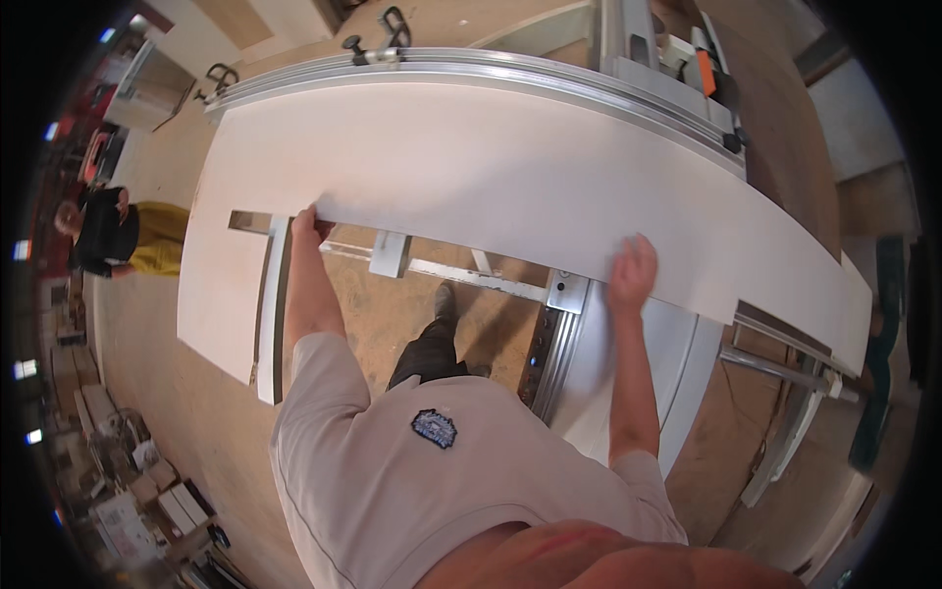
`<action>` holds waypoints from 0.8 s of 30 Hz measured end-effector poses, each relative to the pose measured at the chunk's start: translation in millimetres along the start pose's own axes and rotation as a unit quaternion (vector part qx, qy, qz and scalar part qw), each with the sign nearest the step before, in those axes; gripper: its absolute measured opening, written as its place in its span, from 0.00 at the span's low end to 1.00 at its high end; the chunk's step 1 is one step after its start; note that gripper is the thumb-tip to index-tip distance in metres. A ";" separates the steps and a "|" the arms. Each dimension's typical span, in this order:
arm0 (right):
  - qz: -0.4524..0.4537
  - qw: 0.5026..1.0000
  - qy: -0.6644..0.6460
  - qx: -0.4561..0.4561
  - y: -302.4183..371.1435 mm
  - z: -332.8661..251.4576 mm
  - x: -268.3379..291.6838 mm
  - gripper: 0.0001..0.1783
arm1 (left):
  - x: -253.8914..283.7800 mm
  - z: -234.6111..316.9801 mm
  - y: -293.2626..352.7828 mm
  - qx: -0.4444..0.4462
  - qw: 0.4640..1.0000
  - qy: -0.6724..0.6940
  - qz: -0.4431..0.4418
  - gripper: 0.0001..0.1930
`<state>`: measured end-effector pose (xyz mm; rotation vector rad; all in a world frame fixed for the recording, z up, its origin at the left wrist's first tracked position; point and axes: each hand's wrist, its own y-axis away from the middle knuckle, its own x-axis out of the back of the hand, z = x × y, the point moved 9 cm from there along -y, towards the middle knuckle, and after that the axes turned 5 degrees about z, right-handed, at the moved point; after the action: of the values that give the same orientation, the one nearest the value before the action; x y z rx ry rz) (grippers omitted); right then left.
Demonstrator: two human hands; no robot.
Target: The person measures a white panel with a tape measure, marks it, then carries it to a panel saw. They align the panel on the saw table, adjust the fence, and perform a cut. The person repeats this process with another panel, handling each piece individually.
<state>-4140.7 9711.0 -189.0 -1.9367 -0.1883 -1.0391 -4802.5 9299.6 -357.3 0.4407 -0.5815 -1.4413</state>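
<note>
A large white panel point(422, 147) with cutouts along its near side lies across a sliding panel saw's metal frame. My left hand point(312, 226) is closed round the near edge of the panel, beside the corner of the left cutout. Farther right, my right hand point(633, 273) is slightly blurred. It rests at the panel's near edge, with its fingers extended over the white surface. Parts of the left fingers are hidden at the edge. The panel's far side lies along a long aluminium fence point(491, 67).
Black-handled stops point(378, 44) sit on the fence. A ribbed aluminium rail point(557, 358) and grey saw table point(628, 383) stand in front of me at right. A machine part with an orange piece point(706, 73) is at upper right. Another person point(118, 231) stands far left.
</note>
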 end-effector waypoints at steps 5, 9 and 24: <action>0.045 0.998 0.004 -0.050 -14.1 -24.3 -26.1 0.17 | -14.8 4.3 12.1 -0.017 0.994 -0.072 -0.086 0.19; 0.024 0.999 0.025 -0.039 -20.1 -21.7 -18.9 0.17 | 35.2 -5.6 49.5 -0.147 0.952 -0.264 0.044 0.33; 0.024 1.000 0.017 -0.011 -9.9 -28.6 -54.3 0.14 | -50.0 -189.2 53.1 0.048 0.877 0.460 -0.127 0.37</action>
<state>-4196.9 9708.8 -215.3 -1.9338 -0.1107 -1.0447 -4646.1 9342.3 -479.2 1.2248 0.1914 -1.2584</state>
